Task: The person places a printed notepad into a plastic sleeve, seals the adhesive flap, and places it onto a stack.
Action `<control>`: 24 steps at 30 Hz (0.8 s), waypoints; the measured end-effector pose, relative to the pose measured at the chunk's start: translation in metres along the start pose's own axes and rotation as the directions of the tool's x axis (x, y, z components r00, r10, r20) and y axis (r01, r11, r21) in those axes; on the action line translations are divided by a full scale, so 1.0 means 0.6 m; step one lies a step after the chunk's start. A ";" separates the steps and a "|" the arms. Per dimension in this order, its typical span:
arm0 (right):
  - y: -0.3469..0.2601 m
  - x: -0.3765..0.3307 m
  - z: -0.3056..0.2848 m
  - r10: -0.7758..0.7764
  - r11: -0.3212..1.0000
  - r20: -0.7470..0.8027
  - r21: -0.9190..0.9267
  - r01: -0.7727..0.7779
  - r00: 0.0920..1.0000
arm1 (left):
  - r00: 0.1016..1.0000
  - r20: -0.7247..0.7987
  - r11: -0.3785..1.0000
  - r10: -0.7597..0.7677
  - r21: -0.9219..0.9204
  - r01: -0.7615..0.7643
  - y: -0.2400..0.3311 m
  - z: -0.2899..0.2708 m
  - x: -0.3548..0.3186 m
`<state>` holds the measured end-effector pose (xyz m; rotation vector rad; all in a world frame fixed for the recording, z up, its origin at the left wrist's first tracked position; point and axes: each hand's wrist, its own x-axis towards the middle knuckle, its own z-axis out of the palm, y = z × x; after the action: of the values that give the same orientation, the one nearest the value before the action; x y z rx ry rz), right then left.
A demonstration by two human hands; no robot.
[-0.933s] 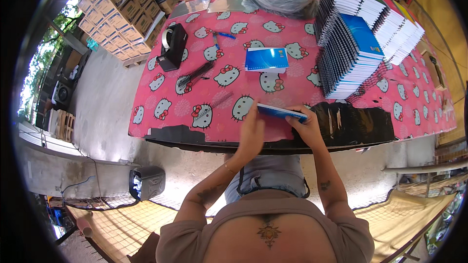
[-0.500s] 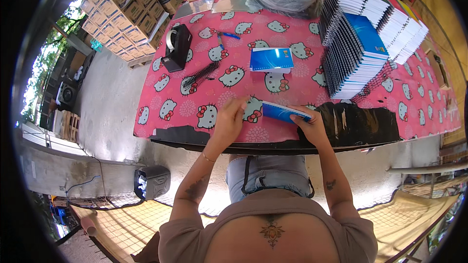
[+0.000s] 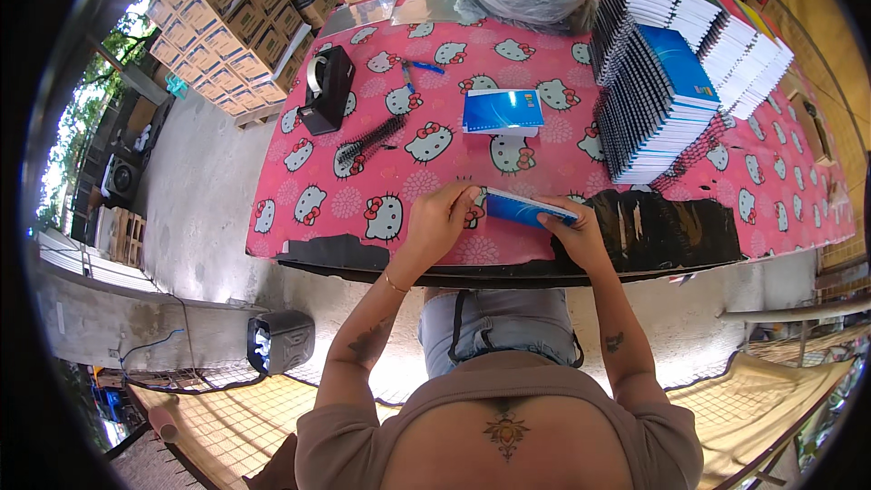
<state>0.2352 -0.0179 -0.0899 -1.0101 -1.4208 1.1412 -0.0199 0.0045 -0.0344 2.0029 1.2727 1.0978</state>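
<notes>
My right hand grips a blue-covered notebook by its right end, thumb on the cover. The notebook is tilted up over the front part of the table. Close to its left end, my left hand has its thumb and fingers pressed together; whether something thin is pinched there I cannot make out. Beyond both hands, another blue notebook lies on the pink cat-patterned table cover. A pile of black spiral coils rests to the left of it.
At the right stand stacks of spiral-bound notebooks. A black tape dispenser and blue pens lie at the left. Farther back sits a clear plastic bag of black coils. Cartons are stacked beyond the table's left side.
My left hand has shifted slightly right, bringing its pinched fingertips closer to the notebook's left end. My right hand keeps its hold on the notebook almost unmoved.
</notes>
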 end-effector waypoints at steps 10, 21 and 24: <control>-0.013 -0.006 -0.009 -0.007 0.984 0.080 -0.178 0.022 0.997 | 0.923 0.333 0.974 0.194 0.049 -0.222 -0.019 -0.026 0.026; -0.047 -0.021 0.035 0.081 0.994 -0.079 0.076 -0.075 0.994 | 0.939 0.133 0.615 0.318 0.725 -0.311 -0.013 0.055 -0.052; -0.051 -0.023 0.047 0.153 0.979 -0.084 0.152 -0.139 0.985 | 0.958 0.110 0.624 0.266 0.738 -0.258 0.024 0.032 -0.014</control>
<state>0.2086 -0.0413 -0.0641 -1.0636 -1.1853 1.2674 0.0012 -0.0091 -0.0366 2.8772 1.6552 0.7363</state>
